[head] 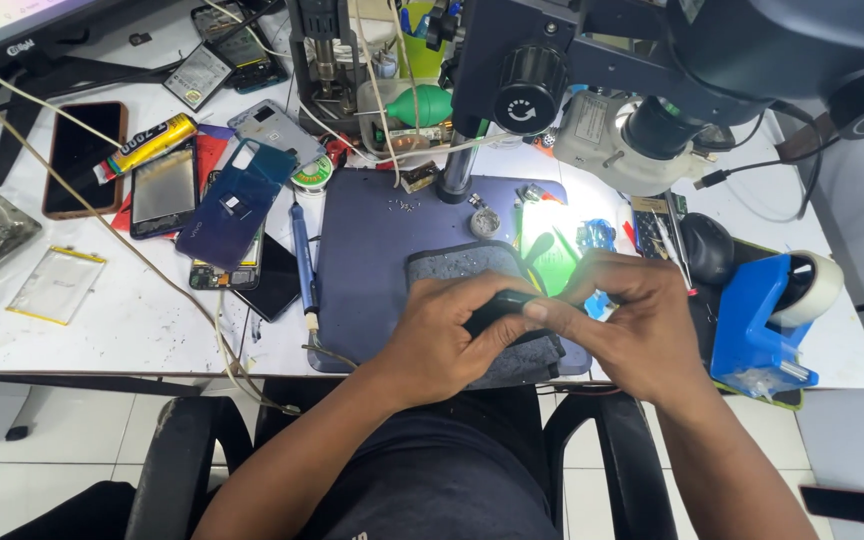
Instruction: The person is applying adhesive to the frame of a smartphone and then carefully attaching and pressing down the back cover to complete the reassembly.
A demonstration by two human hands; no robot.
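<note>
Both hands, left hand [442,340] and right hand [632,325], pinch a small dark phone-like device [500,305] between fingertips just over the grey pad [462,262], below the microscope [652,90]; looks light, rigid, fragile, best held by its edges.

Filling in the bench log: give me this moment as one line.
left hand: grips small black device | right hand: pinches same device | under: grey pad on blue mat | beside: blue tape dispenser
</note>
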